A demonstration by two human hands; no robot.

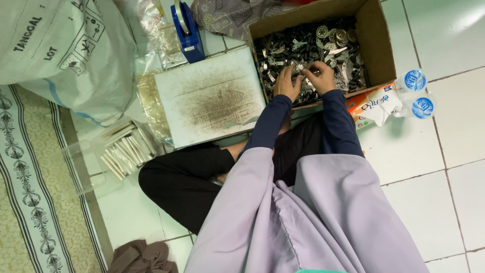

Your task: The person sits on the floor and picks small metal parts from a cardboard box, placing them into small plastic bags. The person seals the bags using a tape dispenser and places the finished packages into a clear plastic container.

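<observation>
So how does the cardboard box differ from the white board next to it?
The cardboard box is brown with raised walls and full of small dark and silvery metal parts; the white board is flat, bare, and stained brown in the middle. Both hands, left and right, are in the box; neither touches the board. Both rest on the tiled floor.

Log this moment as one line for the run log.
scene: person seated on tiled floor | left hand: in cardboard box on small metal parts | right hand: pinching among parts | stained white board beside box
</observation>
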